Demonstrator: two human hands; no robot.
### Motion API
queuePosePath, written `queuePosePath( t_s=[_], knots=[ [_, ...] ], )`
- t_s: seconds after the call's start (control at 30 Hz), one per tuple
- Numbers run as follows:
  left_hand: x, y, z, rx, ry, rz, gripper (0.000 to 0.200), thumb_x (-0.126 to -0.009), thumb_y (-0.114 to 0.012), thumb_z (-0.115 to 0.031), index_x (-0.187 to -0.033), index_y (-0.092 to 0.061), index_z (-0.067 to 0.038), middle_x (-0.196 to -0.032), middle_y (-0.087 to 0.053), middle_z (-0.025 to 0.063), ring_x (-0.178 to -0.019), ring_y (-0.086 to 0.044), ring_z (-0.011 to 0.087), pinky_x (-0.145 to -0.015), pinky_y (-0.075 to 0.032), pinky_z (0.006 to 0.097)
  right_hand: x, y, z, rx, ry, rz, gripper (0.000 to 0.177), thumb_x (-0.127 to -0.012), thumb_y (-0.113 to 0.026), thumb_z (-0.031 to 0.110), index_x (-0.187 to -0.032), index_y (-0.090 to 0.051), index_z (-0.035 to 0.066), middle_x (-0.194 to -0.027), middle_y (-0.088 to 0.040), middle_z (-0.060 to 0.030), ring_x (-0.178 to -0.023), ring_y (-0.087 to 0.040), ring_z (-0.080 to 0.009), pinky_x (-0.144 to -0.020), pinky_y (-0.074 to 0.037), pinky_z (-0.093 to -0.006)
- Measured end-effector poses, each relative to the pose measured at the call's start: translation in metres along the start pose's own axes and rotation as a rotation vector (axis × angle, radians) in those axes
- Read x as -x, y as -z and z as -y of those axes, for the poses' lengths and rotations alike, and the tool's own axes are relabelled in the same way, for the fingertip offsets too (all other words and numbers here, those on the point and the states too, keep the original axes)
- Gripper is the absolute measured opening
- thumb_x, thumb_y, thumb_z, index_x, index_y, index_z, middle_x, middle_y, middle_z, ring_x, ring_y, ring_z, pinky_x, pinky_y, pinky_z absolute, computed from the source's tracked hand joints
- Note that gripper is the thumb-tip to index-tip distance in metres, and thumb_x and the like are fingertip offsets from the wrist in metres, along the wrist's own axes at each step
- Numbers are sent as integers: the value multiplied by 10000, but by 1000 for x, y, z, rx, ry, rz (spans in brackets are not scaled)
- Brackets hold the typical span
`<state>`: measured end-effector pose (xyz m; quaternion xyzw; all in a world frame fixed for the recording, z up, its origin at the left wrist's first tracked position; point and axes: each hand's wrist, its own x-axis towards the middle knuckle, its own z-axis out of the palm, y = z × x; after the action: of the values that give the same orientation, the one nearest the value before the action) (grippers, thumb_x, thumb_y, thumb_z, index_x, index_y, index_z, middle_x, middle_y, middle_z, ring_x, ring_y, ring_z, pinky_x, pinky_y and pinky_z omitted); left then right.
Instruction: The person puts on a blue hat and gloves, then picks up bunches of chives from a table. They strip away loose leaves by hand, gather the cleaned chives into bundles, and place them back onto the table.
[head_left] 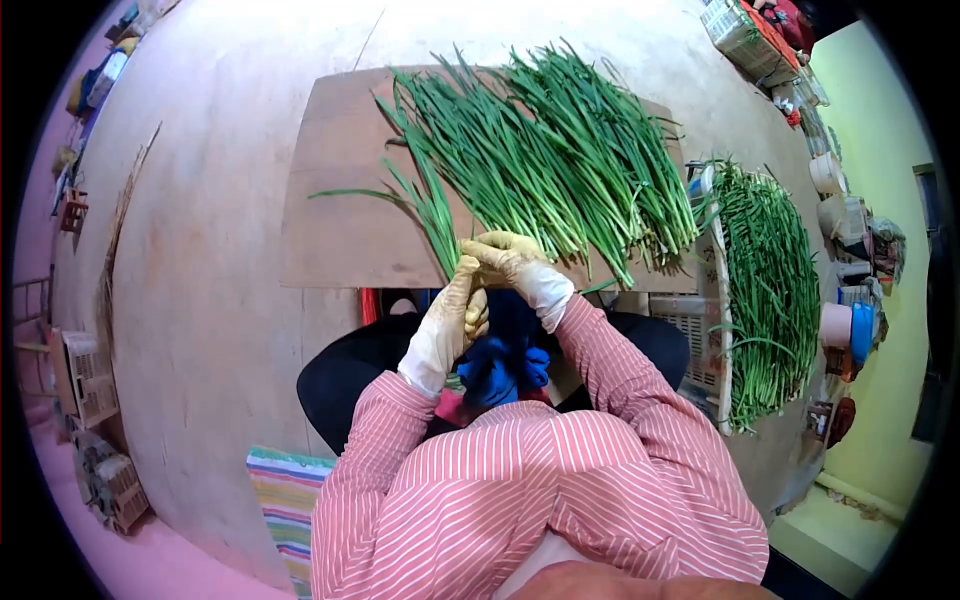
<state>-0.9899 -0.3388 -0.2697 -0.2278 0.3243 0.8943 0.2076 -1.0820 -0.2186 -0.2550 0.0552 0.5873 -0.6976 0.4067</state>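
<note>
Both hands wear pale yellowish gloves and meet at the near edge of a cardboard sheet [340, 230]. My left hand [450, 318] is closed around the lower end of a small bunch of garlic chives [432, 212], whose leaves fan out up and to the left over the cardboard. My right hand [508, 258] touches the left one at the stem ends, its fingers bent together; what they pinch is hidden. Just beyond, a large pile of garlic chives [560, 150] lies on the cardboard, pale stems toward me.
To the right stands a crate [708, 330] heaped with more green chives [765, 290]. A striped mat [285, 500] lies on the floor at lower left. Baskets, a blue basin [861, 333] and other containers line the right wall. A long dry stalk [120, 230] lies at left.
</note>
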Motion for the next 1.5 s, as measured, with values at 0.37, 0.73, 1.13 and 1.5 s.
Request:
queuePosePath(
  t_s=[0.37, 0.73, 1.13, 1.5],
  knots=[
    [17, -9, -5, 232, 7, -10, 400, -900, -527, -580, -815, -549, -189, -508, -389, -75, -395, -323, 47, -390, -226, 198, 53, -9, -6, 444, 534, -11, 184, -867, -679, 92, -997, -667, -39, -986, -662, -98, -940, -625, -165, -847, -483, -258],
    [8, -4, -2, 412, 94, 218, 377, -934, -583, -425, -1036, -590, -63, -800, -645, 13, -627, -636, 129, -539, -539, 251, 62, -13, -7, 1059, 1185, -131, 231, -661, -709, 96, -890, -695, 60, -886, -666, -102, -829, -647, -305, -719, -518, -403],
    [14, -8, -7, 108, -194, -94, 370, -976, -523, -395, -1034, -624, -43, -833, -593, -7, -684, -569, 104, -598, -489, 228, 77, -25, -20, 1060, 1247, -4, 287, -631, -749, 127, -907, -681, 87, -1059, -627, -110, -1008, -606, -329, -790, -505, -420],
    [20, 1, -63, 430, -530, 183, 458, -966, -505, -408, -1222, -577, -35, -520, -215, -76, -453, -186, 23, -431, -199, 191, 99, 31, -78, 1439, 565, 176, 213, -806, -657, 241, -957, -668, 91, -869, -658, -102, -832, -635, -294, -709, -492, -419]
  ],
)
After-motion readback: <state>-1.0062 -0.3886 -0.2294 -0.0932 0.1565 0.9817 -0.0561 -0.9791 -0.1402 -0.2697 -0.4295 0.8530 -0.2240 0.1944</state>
